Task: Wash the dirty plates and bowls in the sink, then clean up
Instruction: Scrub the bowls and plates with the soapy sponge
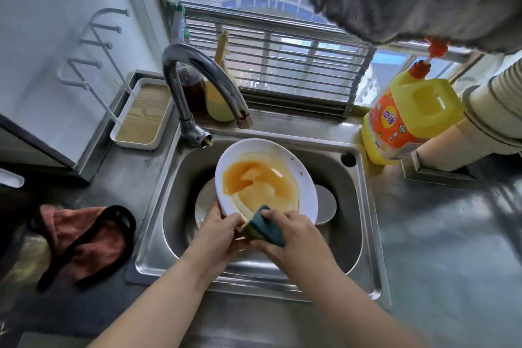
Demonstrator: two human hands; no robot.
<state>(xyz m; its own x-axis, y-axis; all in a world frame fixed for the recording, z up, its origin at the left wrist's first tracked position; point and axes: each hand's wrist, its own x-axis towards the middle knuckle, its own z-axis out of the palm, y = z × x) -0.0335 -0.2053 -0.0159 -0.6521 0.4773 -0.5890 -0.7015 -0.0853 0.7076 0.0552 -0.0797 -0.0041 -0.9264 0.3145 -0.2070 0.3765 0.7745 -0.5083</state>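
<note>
I see a white plate (306, 178) smeared orange-yellow across its middle, with paler streaks through the smear. The sponge (267, 224) on it is dark teal with a yellow layer beneath. The sink (364, 206) is grey steel, and so is the tap (197, 70), which is brown with rust at its spout. The bottle (406, 118) at the right is bright yellow with an orange label and an orange-red pump. On the left, I see a rust-pink cloth (84, 237) edged in black. The tray (141, 116) is white with a pale wood-grain base. The rack (93, 48) on the wall is white.
</note>
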